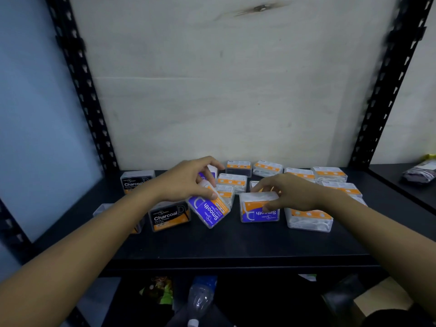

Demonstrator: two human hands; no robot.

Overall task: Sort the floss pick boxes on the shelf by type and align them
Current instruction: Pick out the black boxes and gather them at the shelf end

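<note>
Several small clear floss pick boxes lie scattered on a black shelf (236, 241). My left hand (188, 180) grips a tilted blue-and-orange "Smooth" box (208, 210), lifted at an angle over the shelf. My right hand (286, 193) holds a second "Smooth" box (258, 210) from above, its label upside down and its base on the shelf. Two black "Charcoal" boxes sit at the left, the nearer one (168, 215) by my left wrist and the farther one (135, 181) behind it. White-and-orange boxes (308, 219) fill the right and back.
Black perforated uprights (80, 74) frame the shelf on both sides, with a pale back wall (236, 90) behind. A clear plastic bottle (200, 298) and a green packet (160, 290) sit on the level below. A wrapped bundle (420, 172) lies on the neighbouring shelf at right.
</note>
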